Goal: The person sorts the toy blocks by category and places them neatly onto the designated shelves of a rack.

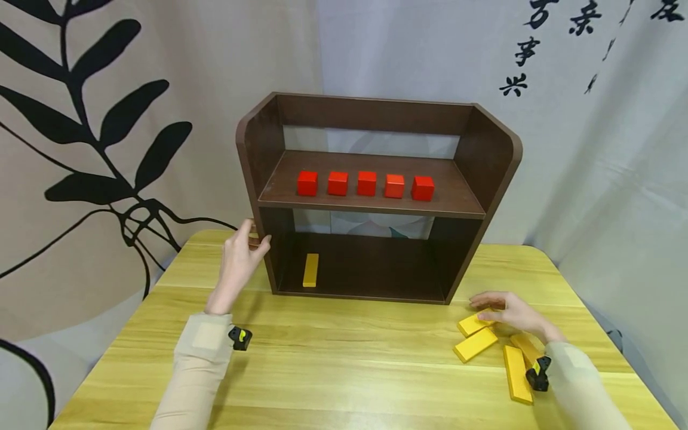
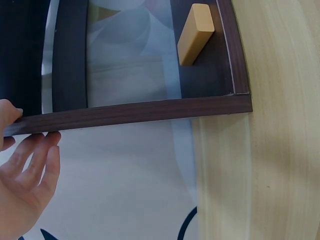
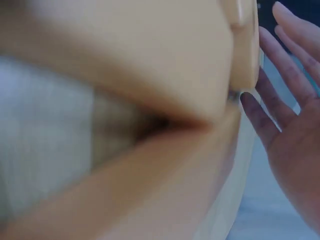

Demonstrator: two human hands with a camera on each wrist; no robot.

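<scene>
Your left hand steadies the shelf; your right hovers over the loose yellow blocks.

From the head view, your left hand [image 1: 239, 260] rests against the left wall of the dark brown wooden shelf unit [image 1: 494, 161], fingers relaxed, likely to keep it from sliding on the pale wood-grain bench [image 1: 344, 370]. One flat yellow wooden block [image 1: 310, 270] lies in the lower compartment; five red cubes [image 1: 366, 184] line the upper shelf. Your right hand [image 1: 510, 310] spreads flat above the scattered yellow wooden blocks [image 1: 475, 344], touching the nearest, gripping none. The left wrist view shows your straight fingers [image 2: 42, 160] beside the shelf's edge. The right wrist view is blurred, but your fingers [image 3: 280, 100] lie open.
</scene>
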